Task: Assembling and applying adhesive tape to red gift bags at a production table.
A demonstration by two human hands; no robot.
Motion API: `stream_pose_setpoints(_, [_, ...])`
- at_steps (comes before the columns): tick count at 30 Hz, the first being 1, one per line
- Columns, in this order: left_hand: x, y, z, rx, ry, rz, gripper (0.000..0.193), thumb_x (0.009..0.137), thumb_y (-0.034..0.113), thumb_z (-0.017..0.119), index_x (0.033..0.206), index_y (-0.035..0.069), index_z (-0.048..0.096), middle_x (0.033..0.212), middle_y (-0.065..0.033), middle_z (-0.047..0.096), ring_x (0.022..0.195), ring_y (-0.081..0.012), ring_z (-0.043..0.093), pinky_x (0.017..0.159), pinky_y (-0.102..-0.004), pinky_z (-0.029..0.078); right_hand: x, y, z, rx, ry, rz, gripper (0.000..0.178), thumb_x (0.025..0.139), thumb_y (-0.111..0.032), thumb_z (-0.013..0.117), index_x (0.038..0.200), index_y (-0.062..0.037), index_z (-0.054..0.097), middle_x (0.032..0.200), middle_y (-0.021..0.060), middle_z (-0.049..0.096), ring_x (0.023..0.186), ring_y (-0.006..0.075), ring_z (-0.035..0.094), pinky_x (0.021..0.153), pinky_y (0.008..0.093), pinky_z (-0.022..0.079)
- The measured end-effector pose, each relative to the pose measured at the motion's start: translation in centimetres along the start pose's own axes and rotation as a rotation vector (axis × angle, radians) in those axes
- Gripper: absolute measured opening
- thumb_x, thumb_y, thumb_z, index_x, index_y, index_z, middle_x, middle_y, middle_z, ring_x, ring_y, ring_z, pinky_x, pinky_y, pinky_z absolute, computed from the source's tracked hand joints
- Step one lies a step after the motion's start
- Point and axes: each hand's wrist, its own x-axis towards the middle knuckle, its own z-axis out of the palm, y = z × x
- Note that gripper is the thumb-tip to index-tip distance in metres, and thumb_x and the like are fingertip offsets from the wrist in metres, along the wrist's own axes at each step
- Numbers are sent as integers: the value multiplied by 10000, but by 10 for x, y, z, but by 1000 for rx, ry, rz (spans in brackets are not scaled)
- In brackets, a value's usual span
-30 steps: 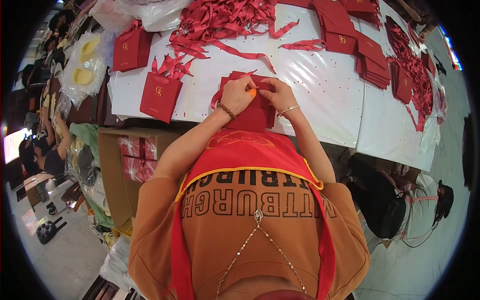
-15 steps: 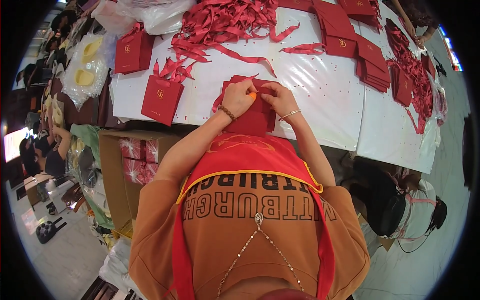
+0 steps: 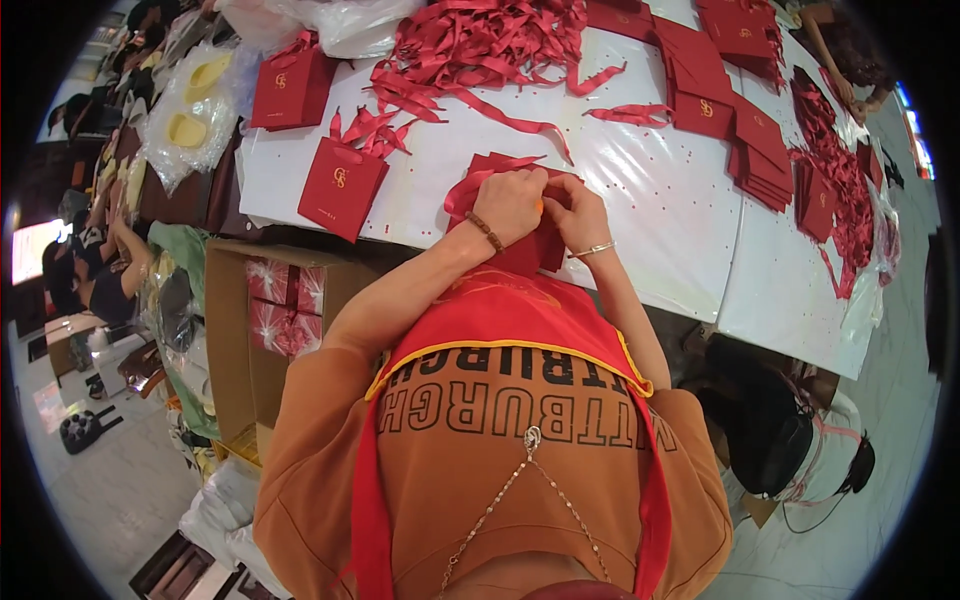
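Both hands are closed over a small red paper bag (image 3: 540,252) at the table's near edge. A red ribbon (image 3: 462,192) loops out beside my left hand (image 3: 508,208), whose fingers pinch it at the top of the bag. Something orange shows at that hand's thumb. My right hand (image 3: 582,217) presses its thumb and fingertips together right beside the left fingertips. What it pinches is hidden. To the left, a red gift bag (image 3: 342,188) with a gold emblem lies with its ribbon handles spread above it.
A heap of red ribbons (image 3: 480,45) covers the far middle of the white table (image 3: 650,225). Stacked red bags (image 3: 760,150) lie at right, and more bags (image 3: 292,90) at far left. A cardboard box (image 3: 228,330) of wrapped red packs stands left, below the table. Another person's hands (image 3: 858,105) are far right.
My hands have come closer together, their fingertips now meeting over the bag. The whole view has shifted slightly, so the table's things appear further right.
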Motion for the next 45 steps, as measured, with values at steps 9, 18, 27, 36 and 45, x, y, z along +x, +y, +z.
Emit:
stream_pose_setpoints(9, [16,-19,-57,-180,-350,-153,209,747,283,616,751,74,610,694,-101,604,603,-249,572,544,-338,428,-2,-4,8,122,-40,-117,270,727,-88,615,989,-48,560,757,125,590,596,218,523,586,308,436])
stream_pose_setpoints(18, [76,-66,-54,-483,-1178,-402,169,697,214,560,586,87,559,491,31,407,422,-68,332,378,-247,255,-1,-28,5,24,-152,-112,281,750,-117,640,1001,-40,541,788,83,609,650,140,562,605,250,453])
stream_pose_setpoints(27, [59,-51,-46,-396,-747,-138,175,723,192,579,684,28,628,516,-2,475,486,-78,441,451,-235,341,-4,-25,1,72,-116,-112,234,740,-96,625,948,-46,529,731,145,579,611,261,554,573,328,441])
stream_pose_setpoints(36, [56,-72,-30,-704,-493,-512,197,772,198,499,814,29,591,683,-70,563,511,-132,505,463,-268,392,0,-22,11,-159,172,-465,245,718,-78,644,951,-75,569,883,84,531,778,229,514,662,274,428])
stream_pose_setpoints(45, [60,-59,-28,-804,-574,-695,117,794,155,488,742,71,550,645,5,502,447,-93,425,399,-220,317,-9,-27,15,297,-145,-36,293,736,-41,619,1016,-60,536,869,68,578,679,194,540,653,271,438])
